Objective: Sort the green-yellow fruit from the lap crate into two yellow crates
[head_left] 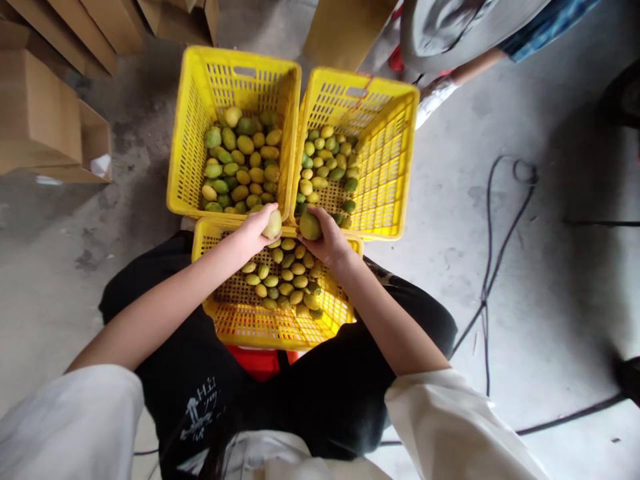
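Note:
My left hand (257, 230) is closed around a yellow-green fruit (273, 225) at the far rim of the near yellow crate (235, 327). My right hand (327, 240) grips another yellow-green fruit (310, 227) beside it, above the same rim. The near crate sits between my knees and holds several small green and yellow fruits (287, 277). Two more yellow crates stand beyond it: the left crate (190, 153) holds larger fruits, the right crate (395, 160) holds smaller ones.
Cardboard boxes (45, 113) stand at the far left on the concrete floor. Another person (450, 40) is at the top right behind the right crate. Black cables (487, 267) run across the floor on the right. A red object (255, 363) shows under the near crate.

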`<state>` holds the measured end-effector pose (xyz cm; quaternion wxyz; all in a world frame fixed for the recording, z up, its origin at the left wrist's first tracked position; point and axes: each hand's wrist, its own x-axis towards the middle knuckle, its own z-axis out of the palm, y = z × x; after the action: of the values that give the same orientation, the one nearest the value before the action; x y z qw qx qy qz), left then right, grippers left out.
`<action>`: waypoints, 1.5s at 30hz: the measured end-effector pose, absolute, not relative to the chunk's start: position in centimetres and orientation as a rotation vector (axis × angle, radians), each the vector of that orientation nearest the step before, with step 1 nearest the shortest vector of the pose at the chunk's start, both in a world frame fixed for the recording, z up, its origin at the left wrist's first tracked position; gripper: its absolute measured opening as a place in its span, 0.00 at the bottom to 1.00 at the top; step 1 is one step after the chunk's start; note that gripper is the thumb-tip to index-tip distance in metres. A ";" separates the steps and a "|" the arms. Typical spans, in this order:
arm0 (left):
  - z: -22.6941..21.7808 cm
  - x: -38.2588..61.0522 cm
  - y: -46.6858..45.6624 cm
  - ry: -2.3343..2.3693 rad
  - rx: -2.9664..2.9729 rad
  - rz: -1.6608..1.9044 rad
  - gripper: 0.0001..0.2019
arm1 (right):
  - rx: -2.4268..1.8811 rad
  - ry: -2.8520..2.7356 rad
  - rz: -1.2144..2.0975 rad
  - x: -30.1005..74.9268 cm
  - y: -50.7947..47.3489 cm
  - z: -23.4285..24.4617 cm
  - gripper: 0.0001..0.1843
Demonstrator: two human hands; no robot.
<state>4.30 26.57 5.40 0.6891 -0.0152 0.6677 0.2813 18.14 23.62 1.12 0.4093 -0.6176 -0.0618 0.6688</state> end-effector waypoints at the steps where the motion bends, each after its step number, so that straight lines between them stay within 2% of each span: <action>1: 5.4 4.3 26.6 1.485 -0.053 0.625 0.10 | -1.572 -0.105 1.687 18.1 23.8 1.3 0.09; 11: 5.5 3.7 26.3 1.434 -0.114 0.579 0.12 | -1.554 0.201 1.762 17.4 24.5 2.9 0.16; 18: 4.8 3.5 26.1 1.439 -0.028 0.724 0.13 | -1.513 -0.061 1.728 17.3 24.1 2.8 0.07; 26: 4.5 3.0 26.2 1.399 -0.099 0.636 0.02 | -1.631 0.039 1.758 17.6 24.4 1.8 0.14; 30: 4.5 3.1 26.2 1.379 -0.103 0.581 0.06 | -1.586 -0.049 1.755 17.7 24.2 1.7 0.14; 36: 5.4 3.6 26.3 1.368 0.020 0.594 0.11 | -1.494 -0.146 1.754 17.5 23.7 2.4 0.05; 42: 5.8 3.8 26.4 1.407 0.033 0.596 0.07 | -1.590 -0.027 1.730 17.4 24.2 3.3 0.16; 45: 5.4 3.6 26.4 1.395 -0.015 0.572 0.08 | -1.589 0.016 1.755 17.4 24.4 3.5 0.19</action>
<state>3.63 26.42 5.41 0.7290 -0.0066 0.6333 0.2596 17.39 24.44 3.50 0.3773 -0.6215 0.0063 0.6866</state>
